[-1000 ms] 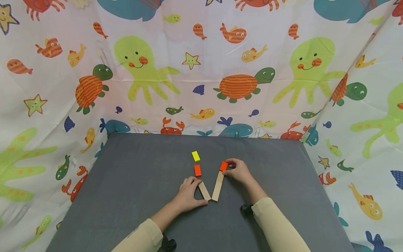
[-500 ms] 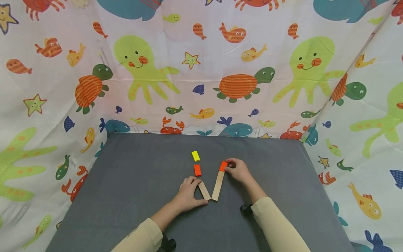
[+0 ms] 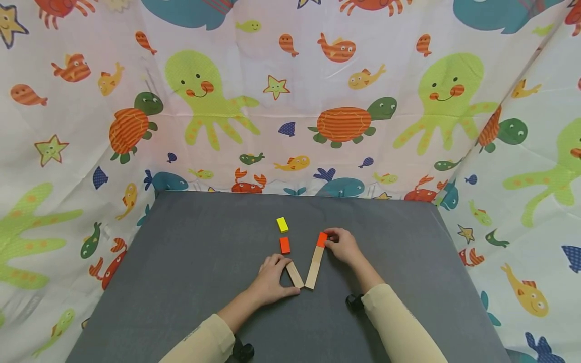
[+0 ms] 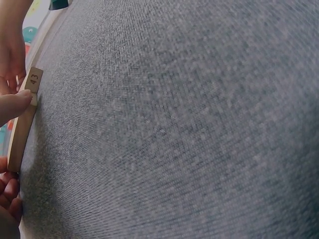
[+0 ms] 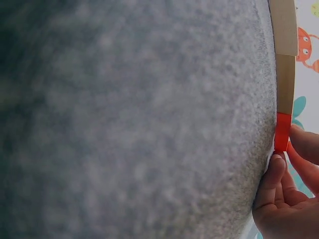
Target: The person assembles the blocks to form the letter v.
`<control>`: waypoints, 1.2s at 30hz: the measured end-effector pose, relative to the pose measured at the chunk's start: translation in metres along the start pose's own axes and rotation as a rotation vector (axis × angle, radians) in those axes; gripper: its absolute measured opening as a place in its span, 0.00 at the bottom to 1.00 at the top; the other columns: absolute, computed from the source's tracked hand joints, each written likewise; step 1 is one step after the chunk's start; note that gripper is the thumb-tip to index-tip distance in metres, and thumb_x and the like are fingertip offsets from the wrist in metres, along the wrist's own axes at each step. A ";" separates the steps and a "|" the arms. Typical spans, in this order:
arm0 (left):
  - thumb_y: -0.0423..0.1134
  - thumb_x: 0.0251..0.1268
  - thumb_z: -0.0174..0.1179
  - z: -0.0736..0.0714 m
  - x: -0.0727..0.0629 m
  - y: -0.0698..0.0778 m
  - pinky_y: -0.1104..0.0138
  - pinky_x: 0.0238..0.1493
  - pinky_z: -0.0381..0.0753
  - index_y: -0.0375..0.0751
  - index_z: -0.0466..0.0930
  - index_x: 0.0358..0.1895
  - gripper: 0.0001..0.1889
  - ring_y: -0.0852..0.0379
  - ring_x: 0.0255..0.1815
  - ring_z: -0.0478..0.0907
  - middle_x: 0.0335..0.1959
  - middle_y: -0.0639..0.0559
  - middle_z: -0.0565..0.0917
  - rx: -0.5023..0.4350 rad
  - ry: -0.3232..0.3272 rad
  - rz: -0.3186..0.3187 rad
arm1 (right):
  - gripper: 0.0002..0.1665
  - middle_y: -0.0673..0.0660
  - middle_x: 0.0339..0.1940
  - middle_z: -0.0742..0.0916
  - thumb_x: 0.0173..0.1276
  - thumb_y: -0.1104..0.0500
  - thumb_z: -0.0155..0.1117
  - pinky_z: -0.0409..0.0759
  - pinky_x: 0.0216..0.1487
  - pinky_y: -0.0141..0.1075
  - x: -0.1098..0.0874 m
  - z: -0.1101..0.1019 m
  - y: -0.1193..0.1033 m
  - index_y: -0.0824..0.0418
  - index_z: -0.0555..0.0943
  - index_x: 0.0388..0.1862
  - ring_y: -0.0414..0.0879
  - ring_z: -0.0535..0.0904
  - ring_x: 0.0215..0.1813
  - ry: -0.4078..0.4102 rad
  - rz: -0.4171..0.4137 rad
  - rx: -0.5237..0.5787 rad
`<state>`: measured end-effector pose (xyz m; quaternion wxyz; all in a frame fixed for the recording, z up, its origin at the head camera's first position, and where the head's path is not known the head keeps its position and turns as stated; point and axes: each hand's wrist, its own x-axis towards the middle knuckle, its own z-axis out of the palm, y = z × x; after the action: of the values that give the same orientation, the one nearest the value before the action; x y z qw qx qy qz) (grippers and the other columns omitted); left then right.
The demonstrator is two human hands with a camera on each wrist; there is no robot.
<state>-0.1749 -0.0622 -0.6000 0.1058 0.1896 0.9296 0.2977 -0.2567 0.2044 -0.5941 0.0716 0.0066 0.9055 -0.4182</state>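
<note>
My left hand spans a plain wooden block, thumb at its near end and fingertips at its far end. In the left wrist view the thumb covers part of the wood beside an end face marked 43. My right hand holds an orange-red block by its side and far end. That block continues a straight wooden row, which shows two wooden pieces in the right wrist view. The row and the left block form a V, their near ends almost meeting.
Another orange-red block lies just beyond the left hand's fingertips. A yellow block is farther back. Grey cloth covers the table, and a sea-animal curtain hangs around its back and sides.
The right thumb has shifted from the near corner of the orange-red block to its right side. That block now lines up more closely with the wooden row. My left hand keeps its place.
</note>
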 end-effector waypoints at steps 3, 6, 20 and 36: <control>0.64 0.49 0.74 0.000 0.000 0.000 0.48 0.64 0.70 0.47 0.72 0.69 0.44 0.50 0.63 0.67 0.62 0.50 0.71 0.003 -0.002 -0.002 | 0.21 0.61 0.55 0.84 0.71 0.60 0.67 0.77 0.58 0.51 -0.001 0.000 0.000 0.58 0.82 0.62 0.54 0.80 0.55 0.001 -0.001 -0.002; 0.64 0.50 0.74 0.000 0.000 0.000 0.49 0.64 0.69 0.47 0.72 0.69 0.44 0.50 0.62 0.66 0.62 0.50 0.71 0.006 -0.005 -0.007 | 0.21 0.61 0.55 0.84 0.71 0.61 0.67 0.77 0.58 0.52 -0.001 0.000 0.000 0.58 0.82 0.62 0.55 0.80 0.55 0.001 -0.003 0.000; 0.65 0.50 0.74 0.001 0.001 0.000 0.48 0.65 0.69 0.47 0.72 0.69 0.45 0.49 0.64 0.66 0.62 0.50 0.72 0.002 -0.004 -0.012 | 0.31 0.59 0.57 0.84 0.61 0.52 0.78 0.78 0.59 0.50 -0.006 -0.001 0.000 0.59 0.81 0.62 0.54 0.80 0.57 0.015 -0.032 0.012; 0.66 0.50 0.73 0.003 0.001 -0.003 0.49 0.65 0.69 0.48 0.71 0.70 0.45 0.50 0.64 0.66 0.62 0.50 0.72 -0.007 -0.002 -0.005 | 0.40 0.61 0.64 0.81 0.56 0.51 0.81 0.72 0.67 0.54 -0.017 -0.001 -0.006 0.62 0.77 0.66 0.57 0.76 0.65 -0.012 -0.108 -0.078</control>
<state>-0.1761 -0.0629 -0.6042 0.1083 0.1874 0.9289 0.3006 -0.2404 0.2019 -0.5862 0.0547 -0.0475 0.9197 -0.3858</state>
